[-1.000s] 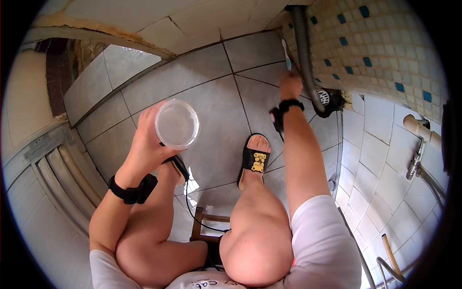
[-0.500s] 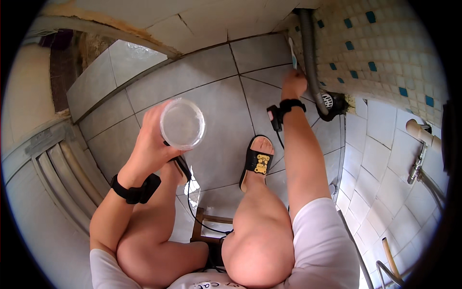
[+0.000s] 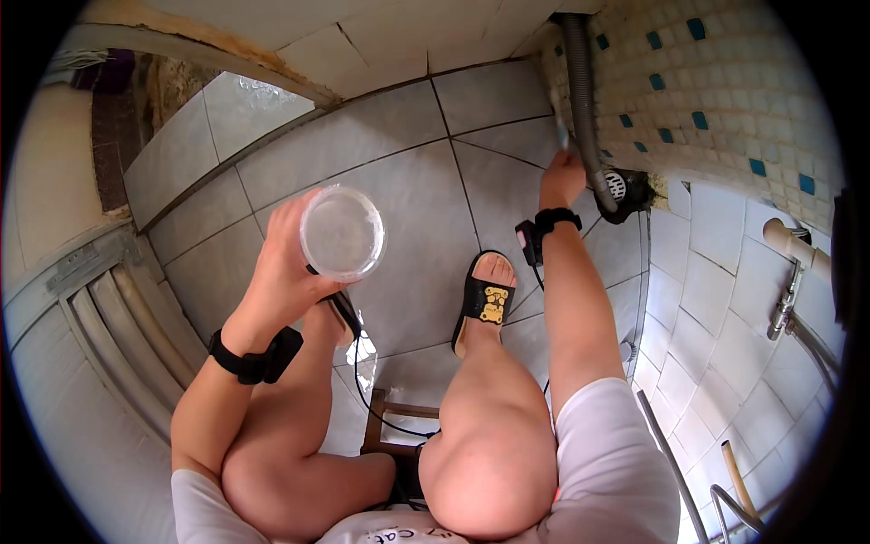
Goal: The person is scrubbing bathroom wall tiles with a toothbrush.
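Note:
A clear round plastic cup (image 3: pixel 343 234) is held up at left of centre, its rim toward me and see-through. My left hand (image 3: pixel 292 252) is closed around its left side. Over the floor by the mosaic wall, my right hand (image 3: pixel 563 178) grips a slim white-and-blue toothbrush (image 3: pixel 563 136), smeared by motion. The brush points away from me, beside the grey corrugated hose (image 3: pixel 580 91). Just right of this hand is the floor drain (image 3: pixel 616 188) with its white grate.
Grey tiles (image 3: pixel 399 199) cover the floor, with my sandalled foot (image 3: pixel 490 290) on them. A mosaic wall (image 3: pixel 725 109) rises at right, above white tiles with a metal tap (image 3: pixel 787 304). A raised ledge (image 3: pixel 227 150) runs at far left. Black cables hang from my wrist straps.
My right hand has come slightly nearer and to the right, drawing the toothbrush along the wall's foot. My left hand and the cup have hardly moved.

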Tool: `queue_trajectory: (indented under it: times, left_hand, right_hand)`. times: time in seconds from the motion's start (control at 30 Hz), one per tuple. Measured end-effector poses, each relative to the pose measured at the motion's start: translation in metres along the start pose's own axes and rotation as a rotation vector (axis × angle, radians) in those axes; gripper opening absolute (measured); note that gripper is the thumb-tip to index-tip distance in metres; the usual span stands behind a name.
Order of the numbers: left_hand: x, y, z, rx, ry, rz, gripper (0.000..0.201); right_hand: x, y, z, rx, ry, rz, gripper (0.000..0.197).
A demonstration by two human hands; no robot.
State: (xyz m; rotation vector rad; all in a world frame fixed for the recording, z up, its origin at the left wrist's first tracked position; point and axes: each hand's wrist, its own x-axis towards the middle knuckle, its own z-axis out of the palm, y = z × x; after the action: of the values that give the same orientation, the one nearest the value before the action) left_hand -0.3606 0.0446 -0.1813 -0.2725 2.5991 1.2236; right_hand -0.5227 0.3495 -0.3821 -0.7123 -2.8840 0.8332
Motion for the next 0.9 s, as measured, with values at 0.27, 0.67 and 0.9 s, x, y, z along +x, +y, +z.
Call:
queue_trajectory:
  times: [0.27,0.67,0.9]
  left_hand:
    - [-0.005,-0.002,-0.005,0.015,-0.010,-0.003,0.079]
    - [0.001,-0.002,-0.002,0.024,-0.003,0.002,0.078]
    - [-0.005,-0.005,-0.003,0.008,-0.001,-0.004,0.079]
  right_hand:
    - [0.004,-0.006,-0.007,0.198,0.153,-0.146,0.034]
    - [0.011,-0.065,0.023,0.085,0.013,-0.031,0.031]
    - [0.009,-0.073,-0.012,0.008,-0.008,-0.118,0.030]
